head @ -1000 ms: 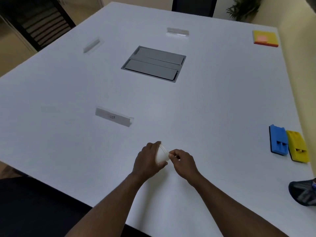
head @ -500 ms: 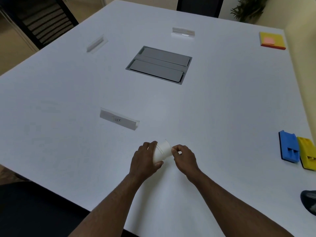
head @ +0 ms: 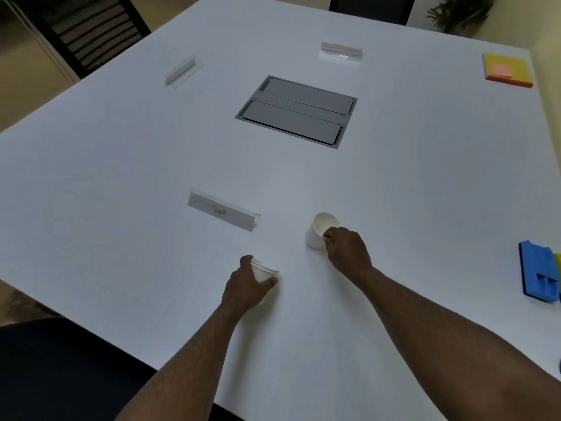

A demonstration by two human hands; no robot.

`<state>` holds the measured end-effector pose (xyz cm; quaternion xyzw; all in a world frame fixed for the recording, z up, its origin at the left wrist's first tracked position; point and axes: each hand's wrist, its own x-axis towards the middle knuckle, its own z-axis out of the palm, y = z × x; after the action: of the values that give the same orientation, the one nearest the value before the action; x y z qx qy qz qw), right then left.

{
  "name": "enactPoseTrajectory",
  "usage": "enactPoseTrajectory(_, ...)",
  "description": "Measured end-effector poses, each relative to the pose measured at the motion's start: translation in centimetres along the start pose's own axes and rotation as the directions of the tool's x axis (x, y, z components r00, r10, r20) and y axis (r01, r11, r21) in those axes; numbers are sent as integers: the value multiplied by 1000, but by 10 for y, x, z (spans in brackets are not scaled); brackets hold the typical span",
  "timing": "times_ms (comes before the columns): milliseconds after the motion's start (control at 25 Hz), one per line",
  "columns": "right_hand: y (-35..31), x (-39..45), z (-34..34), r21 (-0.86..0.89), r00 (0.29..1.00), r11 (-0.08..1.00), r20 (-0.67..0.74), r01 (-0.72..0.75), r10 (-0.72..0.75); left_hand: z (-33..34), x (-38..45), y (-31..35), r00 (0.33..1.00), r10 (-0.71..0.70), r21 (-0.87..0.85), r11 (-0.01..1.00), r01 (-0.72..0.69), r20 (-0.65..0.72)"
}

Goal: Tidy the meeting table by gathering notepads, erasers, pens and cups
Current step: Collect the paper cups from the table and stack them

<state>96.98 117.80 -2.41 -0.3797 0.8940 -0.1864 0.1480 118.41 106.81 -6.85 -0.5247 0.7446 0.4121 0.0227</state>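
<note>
Your left hand (head: 243,288) has its grip clamped on a white cup stack (head: 263,271): fingers and thumb curl round the wall, and the doubled rim shows more than one cup nested there. The stack tilts, mouth up and toward the right. Whether its base touches the tabletop (head: 425,177) cannot be told.

Your right hand (head: 347,250) has its grip pinched on a single cup (head: 322,230), thumb and fingertips at the near rim. The cup leans away from you, its open mouth facing up and toward the camera. Its base sits at or just above the tabletop; contact is not clear. The two cups are apart, the single one farther from you and to the right.

Just left of the single cup stands a clear name card (head: 223,211) with handwriting on it. Beyond it, mid-table, a grey hatch (head: 296,110) is set flush in the surface. Two more clear card holders lie farther off: one far left (head: 183,71), one far centre (head: 341,52).

At the far right corner rests a yellow notepad (head: 508,69) with a pink patch on top. At the right edge near you lies a blue eraser (head: 538,276), with a yellow item (head: 558,262) just beside it, mostly cut off by the frame.

Dark chairs (head: 91,28) stand past the far left edge, and a plant (head: 458,10) is at far right.
</note>
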Motion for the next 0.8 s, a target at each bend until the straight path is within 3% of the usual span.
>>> enactPoseTrajectory(160,-11,16,14,-100,997,994,67,49,-43,0,-1,-4,1000,2,-5,1000,-2,1)
enactPoseTrajectory(320,-21,18,18,-73,997,997,73,21,-15,1,-1,-5,1000,7,12,1000,-7,0)
enactPoseTrajectory(560,-32,-20,8,27,980,993,-166,113,-107,-5,-10,-2,1000,-8,-42,999,9,25)
enactPoseTrajectory(800,-34,-93,6,322,981,935,67,149,-180,-6,-62,23,998,49,-272,961,-56,-34)
